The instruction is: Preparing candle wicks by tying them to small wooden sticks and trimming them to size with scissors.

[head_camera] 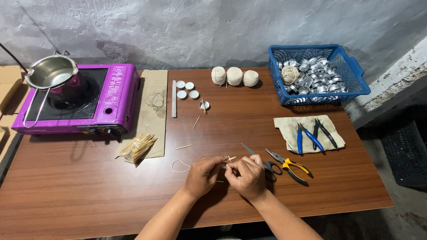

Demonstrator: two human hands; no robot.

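Your right hand [245, 177] and left hand [203, 174] meet low over the brown table [89, 195], both pinching a short wooden stick [230, 158] tied with pale string [179, 167]. Scissors [262, 162] lie touching your right hand, yellow-handled pliers [291, 166] just beyond.

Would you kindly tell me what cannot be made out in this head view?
- What the left hand and right hand pinch: fingers cover it.
- Scissors handles: behind the right hand.
- Pot contents: too shallow an angle.
- Cardboard: cut off at left edge.
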